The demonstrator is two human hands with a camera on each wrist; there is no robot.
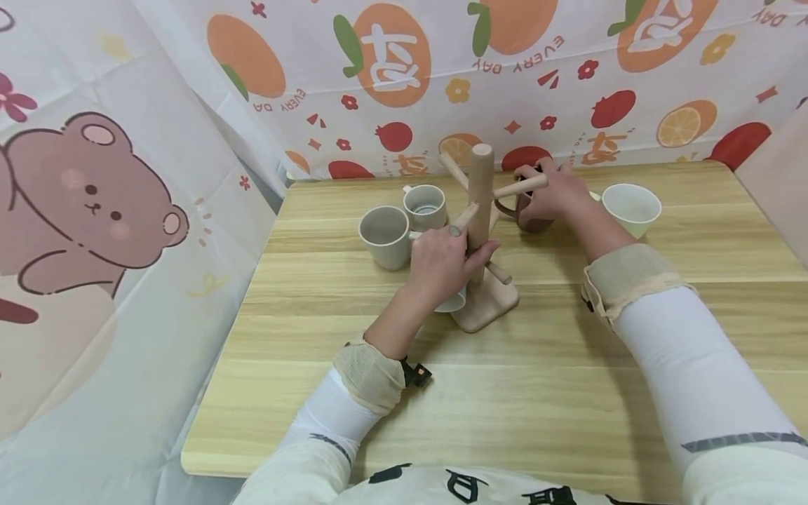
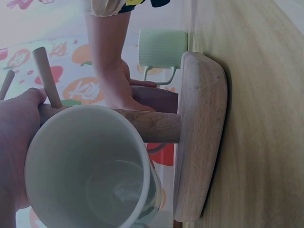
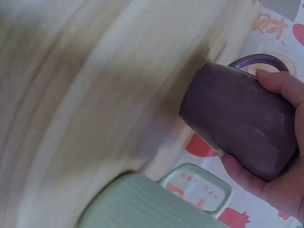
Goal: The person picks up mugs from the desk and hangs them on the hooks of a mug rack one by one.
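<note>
My left hand (image 1: 438,261) grips the post of a wooden mug tree (image 1: 482,172), with the thumb reaching across it. A white mug (image 2: 85,166) is at the post below that hand, its mouth facing the left wrist camera; in the head view the hand covers most of it. On the tree's far right side, my right hand (image 1: 555,193) holds a dark purple mug (image 3: 240,118) around its body. Its handle points toward the tree, and one wooden peg overlaps the hand in the head view.
Left of the tree stand a larger grey-white mug (image 1: 386,238) and a smaller white cup (image 1: 425,208). A pale green mug (image 1: 631,208) stands right of my right hand. Behind the wooden table (image 1: 543,393) hangs a fruit-printed curtain (image 1: 442,84).
</note>
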